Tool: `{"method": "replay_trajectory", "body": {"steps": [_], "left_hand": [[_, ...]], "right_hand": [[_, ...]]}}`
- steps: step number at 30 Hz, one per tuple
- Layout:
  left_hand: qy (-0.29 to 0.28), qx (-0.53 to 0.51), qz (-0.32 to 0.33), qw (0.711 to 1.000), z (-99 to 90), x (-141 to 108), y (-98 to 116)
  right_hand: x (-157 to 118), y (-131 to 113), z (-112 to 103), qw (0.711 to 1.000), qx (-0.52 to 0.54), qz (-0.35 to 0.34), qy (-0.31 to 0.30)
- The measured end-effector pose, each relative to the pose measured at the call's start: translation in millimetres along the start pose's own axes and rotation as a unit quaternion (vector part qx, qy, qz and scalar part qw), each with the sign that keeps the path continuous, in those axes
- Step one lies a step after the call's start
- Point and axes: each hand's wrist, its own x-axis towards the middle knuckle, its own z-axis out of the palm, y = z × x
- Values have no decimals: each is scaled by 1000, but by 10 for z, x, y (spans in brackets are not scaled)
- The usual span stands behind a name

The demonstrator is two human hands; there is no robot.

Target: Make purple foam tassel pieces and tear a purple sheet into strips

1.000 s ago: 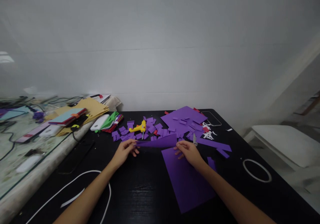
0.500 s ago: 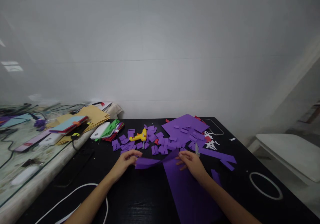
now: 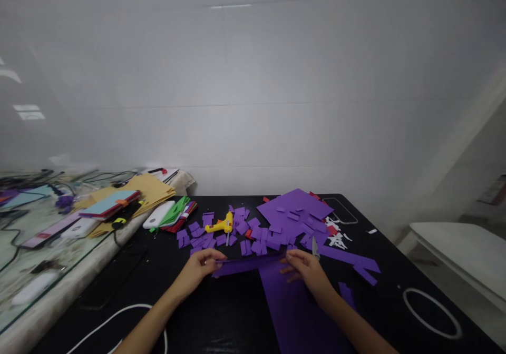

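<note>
A long purple paper strip (image 3: 248, 266) is stretched between my two hands, just above the black table. My left hand (image 3: 203, 264) pinches its left end, and my right hand (image 3: 302, 266) grips the right end. Beneath the strip and my right hand lies a large purple sheet (image 3: 294, 312), reaching toward the near edge. Beyond my hands, many small folded purple paper pieces (image 3: 259, 238) are scattered around a yellow hot glue gun (image 3: 221, 225). The grey blade of a cutting tool (image 3: 315, 247) shows just behind my right hand; the rest is hidden.
Another purple sheet (image 3: 294, 206) lies at the back, with white paper scraps (image 3: 337, 241) beside it. Purple strips (image 3: 351, 259) rest to the right. At the left are stacked coloured papers (image 3: 177, 214), a white cable (image 3: 130, 307) and a cluttered glass-topped table (image 3: 51, 243). A white stool (image 3: 458, 248) stands right.
The strip was twisted and slack; now it is straighter and tauter between my hands. My hands appear slightly lower in view, as the camera has tilted up a little.
</note>
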Motion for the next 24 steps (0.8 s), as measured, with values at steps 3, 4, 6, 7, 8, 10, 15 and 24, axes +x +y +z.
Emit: {"method": "replay_trajectory", "body": {"steps": [3, 4, 6, 7, 8, 10, 15, 24], "left_hand": [[11, 5, -9, 1000, 5, 3, 14], [11, 4, -12, 1000, 9, 1, 22], [13, -1, -13, 1000, 19, -4, 34], [13, -3, -11, 1000, 25, -6, 36], [15, -6, -7, 1000, 31, -6, 36], [23, -10, 3, 1000, 44, -3, 31], [26, -22, 3, 999, 65, 16, 11], [58, -9, 11, 998, 65, 46, -57]], "right_hand": [[-15, -14, 23, 1000, 3, 5, -1], [-22, -19, 29, 1000, 5, 6, -3], [-39, -25, 36, 1000, 8, 6, -12], [-45, -25, 34, 1000, 7, 6, -21], [-50, -24, 28, 1000, 7, 5, -30], [-51, -14, 14, 999, 9, 6, -45], [-23, 36, 8, 997, 18, 6, -70], [-7, 124, 35, 997, -25, -17, -77]]}}
